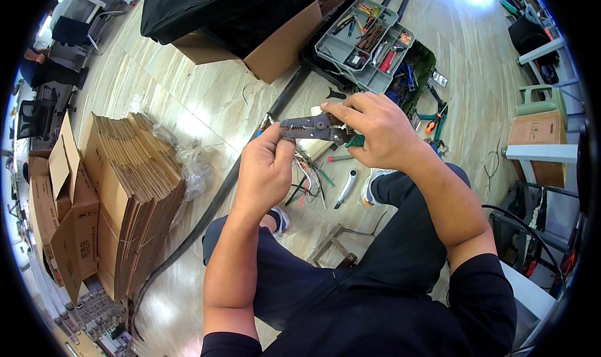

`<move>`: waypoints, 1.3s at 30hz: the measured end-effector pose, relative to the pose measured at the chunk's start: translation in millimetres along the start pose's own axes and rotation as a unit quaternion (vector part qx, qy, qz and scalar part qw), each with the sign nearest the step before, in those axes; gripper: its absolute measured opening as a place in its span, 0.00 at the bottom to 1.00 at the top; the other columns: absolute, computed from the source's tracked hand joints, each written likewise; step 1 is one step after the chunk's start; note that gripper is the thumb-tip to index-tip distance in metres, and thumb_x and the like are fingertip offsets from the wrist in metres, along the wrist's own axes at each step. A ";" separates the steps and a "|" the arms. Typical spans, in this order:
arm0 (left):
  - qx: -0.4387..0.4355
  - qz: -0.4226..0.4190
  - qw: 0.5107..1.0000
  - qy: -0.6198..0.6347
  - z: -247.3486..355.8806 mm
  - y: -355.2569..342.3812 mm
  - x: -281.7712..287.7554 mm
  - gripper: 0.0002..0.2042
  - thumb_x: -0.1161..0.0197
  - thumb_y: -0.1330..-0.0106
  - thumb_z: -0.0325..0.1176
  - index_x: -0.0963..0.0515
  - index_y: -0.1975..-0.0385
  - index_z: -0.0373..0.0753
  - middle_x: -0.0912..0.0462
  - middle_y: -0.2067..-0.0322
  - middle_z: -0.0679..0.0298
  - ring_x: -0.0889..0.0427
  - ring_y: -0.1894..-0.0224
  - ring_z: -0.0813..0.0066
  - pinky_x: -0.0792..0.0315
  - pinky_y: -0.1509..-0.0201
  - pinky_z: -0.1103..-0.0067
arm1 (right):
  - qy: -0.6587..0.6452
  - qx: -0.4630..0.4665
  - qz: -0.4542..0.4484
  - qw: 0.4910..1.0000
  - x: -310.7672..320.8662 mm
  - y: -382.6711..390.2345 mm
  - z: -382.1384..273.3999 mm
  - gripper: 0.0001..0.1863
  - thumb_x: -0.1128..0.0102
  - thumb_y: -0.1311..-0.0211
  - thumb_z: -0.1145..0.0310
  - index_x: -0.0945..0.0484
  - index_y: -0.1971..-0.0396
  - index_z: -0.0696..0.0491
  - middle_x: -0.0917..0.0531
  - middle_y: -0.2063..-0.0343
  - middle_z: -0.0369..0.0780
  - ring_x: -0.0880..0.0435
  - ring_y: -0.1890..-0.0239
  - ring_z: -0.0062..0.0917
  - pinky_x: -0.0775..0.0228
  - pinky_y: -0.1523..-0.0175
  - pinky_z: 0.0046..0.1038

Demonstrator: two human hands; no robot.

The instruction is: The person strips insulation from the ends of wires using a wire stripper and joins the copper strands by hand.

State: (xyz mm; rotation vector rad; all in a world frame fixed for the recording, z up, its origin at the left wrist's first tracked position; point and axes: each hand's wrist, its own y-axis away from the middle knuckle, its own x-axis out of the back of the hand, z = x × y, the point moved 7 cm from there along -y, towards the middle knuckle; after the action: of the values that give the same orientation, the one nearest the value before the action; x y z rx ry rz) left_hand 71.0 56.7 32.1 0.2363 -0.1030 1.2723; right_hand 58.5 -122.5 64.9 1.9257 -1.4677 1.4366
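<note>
My left hand [268,166] is closed, thumb and forefinger pinching a thin wire that the fingers mostly hide. Beside those fingertips, blue and orange wire [260,130] shows at a thick black cable [219,200]. In my right hand [383,130] is a wire stripper [308,128], a dark flat-jawed tool with green on its handle. Its jaws point left and meet the left fingertips. Whether they bite on the wire cannot be made out. Beneath the hands lie wire scraps [308,177], a red-tipped stick [340,158] and a grey utility knife [346,188].
An open toolbox with grey trays [333,46] stands ahead; pliers [432,123] lie right of it. A carton [269,50] carries a black bag. Bundled flat cardboard [138,194] stands left. A small wooden stool [328,244] sits between my legs. A person [50,69] sits far left.
</note>
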 end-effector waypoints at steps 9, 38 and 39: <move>0.017 0.000 1.000 0.001 -2.5 -1.1 -1.0 0.08 0.49 0.33 0.28 0.23 0.64 0.33 0.33 0.83 0.73 0.38 0.78 0.87 0.40 0.75 0.82 | -0.009 -0.007 -0.003 1.000 0.4 1.5 1.7 0.36 0.34 0.68 0.76 0.24 0.47 0.48 0.24 0.66 0.40 0.24 0.63 0.36 0.32 0.57 0.33; 0.064 0.018 0.995 0.079 5.5 11.8 13.0 0.12 0.50 0.28 0.33 0.21 0.59 0.32 0.35 0.82 0.78 0.42 0.81 0.92 0.49 0.78 0.87 | -0.424 -0.280 0.302 0.807 77.2 14.3 123.2 0.24 0.46 0.51 0.77 0.22 0.50 0.52 0.23 0.71 0.31 0.25 0.74 0.17 0.31 0.67 0.24; 0.069 0.020 0.992 0.102 7.5 13.8 16.2 0.13 0.51 0.28 0.33 0.21 0.58 0.32 0.35 0.81 0.78 0.41 0.80 0.91 0.47 0.76 0.87 | -0.352 -0.273 0.266 0.855 73.5 16.9 114.7 0.24 0.47 0.50 0.78 0.23 0.49 0.53 0.23 0.72 0.31 0.25 0.73 0.17 0.32 0.66 0.22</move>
State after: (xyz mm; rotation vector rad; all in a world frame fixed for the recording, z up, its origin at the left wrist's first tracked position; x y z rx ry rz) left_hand 63.0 73.9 44.4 0.2224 0.1578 1.3391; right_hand 100.1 -253.2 71.7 1.7905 -2.5439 0.3007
